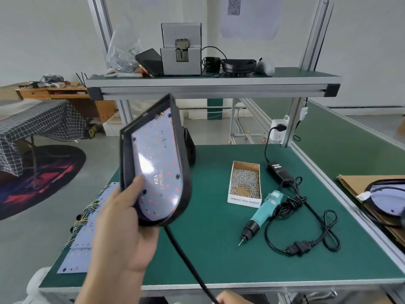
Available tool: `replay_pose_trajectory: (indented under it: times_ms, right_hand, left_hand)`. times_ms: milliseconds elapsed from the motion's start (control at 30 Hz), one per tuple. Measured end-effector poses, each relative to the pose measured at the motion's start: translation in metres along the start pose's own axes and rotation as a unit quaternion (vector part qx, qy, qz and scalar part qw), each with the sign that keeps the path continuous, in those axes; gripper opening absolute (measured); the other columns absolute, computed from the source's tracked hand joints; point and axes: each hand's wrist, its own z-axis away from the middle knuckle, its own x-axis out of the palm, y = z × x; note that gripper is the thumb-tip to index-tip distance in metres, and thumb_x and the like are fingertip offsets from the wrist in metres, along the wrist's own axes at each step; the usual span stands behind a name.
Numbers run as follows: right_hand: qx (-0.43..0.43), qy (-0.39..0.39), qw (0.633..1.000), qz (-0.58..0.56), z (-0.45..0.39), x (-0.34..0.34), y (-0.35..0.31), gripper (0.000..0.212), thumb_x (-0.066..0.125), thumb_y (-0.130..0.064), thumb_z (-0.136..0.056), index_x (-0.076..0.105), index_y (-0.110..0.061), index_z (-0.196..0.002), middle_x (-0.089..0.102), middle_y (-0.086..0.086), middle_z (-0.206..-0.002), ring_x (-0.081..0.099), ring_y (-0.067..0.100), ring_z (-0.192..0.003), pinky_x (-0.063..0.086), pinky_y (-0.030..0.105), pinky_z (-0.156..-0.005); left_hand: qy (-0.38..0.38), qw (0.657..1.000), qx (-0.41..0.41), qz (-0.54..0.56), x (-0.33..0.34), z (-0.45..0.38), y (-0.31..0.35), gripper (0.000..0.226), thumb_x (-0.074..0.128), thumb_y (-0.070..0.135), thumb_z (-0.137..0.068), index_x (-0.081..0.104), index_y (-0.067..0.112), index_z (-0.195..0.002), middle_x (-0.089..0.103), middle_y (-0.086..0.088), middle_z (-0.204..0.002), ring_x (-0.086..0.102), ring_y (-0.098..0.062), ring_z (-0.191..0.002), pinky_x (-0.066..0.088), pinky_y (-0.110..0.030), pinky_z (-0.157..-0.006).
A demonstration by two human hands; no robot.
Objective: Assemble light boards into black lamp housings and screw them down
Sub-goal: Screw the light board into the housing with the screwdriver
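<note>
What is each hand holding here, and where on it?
Left hand grips the lamp housing by its lower left rim; right hand appears to hold its black cable.

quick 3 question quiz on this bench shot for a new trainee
1. True or false: the electric screwdriver is being held.
2. What does the left hand grip? A) the box of screws B) the black lamp housing with a light board inside C) the power adapter
3. Fill in: the housing's black cable runs down towards the ___ hand.

Key: 1 false, it lies on the green table; 2 B; 3 right.
</note>
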Motion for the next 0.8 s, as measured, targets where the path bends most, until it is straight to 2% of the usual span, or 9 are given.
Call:
replay_pose_trajectory:
  times_ms: [100,200,300,367,467,533,600,700,800]
  right_hand:
    - [0.002,0.034,0.999,0.012,0.015,0.001,0.024,0.039,0.058,-0.023,-0.105,0.052,-0.024,-0.066,0.053,-0.004,-0.067,0.055,0.01,-0.071,0.041,0.022,-0.078]
    - [-0.024,0.282,0.946,-0.158,0.021,-0.004,0.035,0.026,0.067,-0.002,-0.097,0.074,-0.01,-0.074,0.06,0.017,-0.055,0.058,0.027,-0.054,0.046,0.034,-0.059]
    - [-0.016,0.26,0.843,-0.471,0.019,-0.024,0.008,0.023,0.052,0.002,-0.103,0.072,0.011,-0.095,0.04,0.015,-0.052,0.042,0.023,-0.044,0.033,0.032,-0.044]
    - [-0.002,0.215,0.765,-0.606,0.013,-0.034,-0.014,0.029,0.047,-0.01,-0.106,0.07,0.007,-0.105,0.039,0.007,-0.056,0.042,0.018,-0.042,0.035,0.028,-0.04]
    - [-0.013,0.139,0.704,-0.697,0.01,-0.04,-0.04,0.035,0.048,-0.017,-0.104,0.077,0.003,-0.109,0.068,0.011,-0.079,0.067,0.031,-0.066,0.056,0.043,-0.062]
    - [-0.015,0.074,0.723,-0.687,0.01,-0.04,-0.051,0.04,0.06,-0.022,-0.089,0.078,0.007,-0.11,0.075,0.026,-0.108,0.076,0.043,-0.09,0.061,0.05,-0.074]
    - [-0.007,0.048,0.739,-0.672,0.01,-0.043,-0.05,0.045,0.06,-0.029,-0.086,0.079,0.006,-0.108,0.074,0.028,-0.114,0.076,0.044,-0.092,0.061,0.05,-0.073]
    - [-0.005,0.09,0.754,-0.65,0.014,-0.049,-0.049,0.035,0.063,-0.027,-0.085,0.082,0.001,-0.093,0.077,0.025,-0.099,0.075,0.039,-0.078,0.053,0.049,-0.077]
    - [-0.033,0.119,0.805,-0.58,0.022,-0.059,-0.043,0.019,0.07,-0.015,-0.073,0.075,-0.009,-0.055,0.068,0.014,-0.064,0.064,0.023,-0.048,0.051,0.033,-0.058]
  left_hand:
    - [-0.009,0.997,0.065,-0.031,-0.012,-0.005,0.023,0.032,0.052,0.018,-0.105,0.069,0.01,-0.13,0.074,-0.012,-0.126,0.068,-0.038,-0.12,0.05,-0.061,-0.105]
    - [-0.051,0.993,0.058,-0.089,-0.024,-0.001,0.02,0.03,0.056,0.021,-0.097,0.076,0.013,-0.117,0.077,-0.012,-0.118,0.075,-0.032,-0.107,0.062,-0.053,-0.084]
    - [-0.076,0.983,-0.01,-0.168,-0.032,0.011,0.001,0.029,0.067,0.025,-0.08,0.079,0.006,-0.099,0.08,-0.012,-0.096,0.078,-0.023,-0.079,0.063,-0.03,-0.061]
    - [-0.064,0.976,-0.05,-0.201,-0.031,0.023,-0.021,0.016,0.072,0.019,-0.076,0.077,0.004,-0.073,0.07,-0.008,-0.066,0.067,-0.014,-0.053,0.05,-0.017,-0.045]
    - [-0.082,0.948,-0.077,-0.298,-0.025,0.038,-0.056,0.026,0.085,0.016,-0.081,0.069,0.005,-0.065,0.053,0.0,-0.055,0.048,-0.007,-0.045,0.034,-0.014,-0.043]
    - [-0.128,0.933,-0.097,-0.321,-0.019,0.047,-0.072,0.025,0.079,0.035,-0.07,0.073,0.011,-0.075,0.056,-0.001,-0.062,0.05,-0.01,-0.057,0.036,-0.018,-0.053]
    - [-0.17,0.926,-0.102,-0.322,-0.014,0.054,-0.081,0.025,0.07,0.037,-0.07,0.079,0.018,-0.084,0.063,-0.003,-0.072,0.057,-0.011,-0.067,0.043,-0.023,-0.065]
    - [-0.187,0.918,-0.072,-0.342,-0.012,0.056,-0.09,0.034,0.064,0.038,-0.074,0.074,0.021,-0.101,0.07,-0.011,-0.085,0.063,-0.012,-0.078,0.048,-0.028,-0.08]
    - [-0.164,0.919,-0.028,-0.356,-0.007,0.055,-0.095,0.035,0.06,0.04,-0.074,0.071,0.015,-0.096,0.058,0.006,-0.066,0.052,-0.008,-0.063,0.041,-0.017,-0.064]
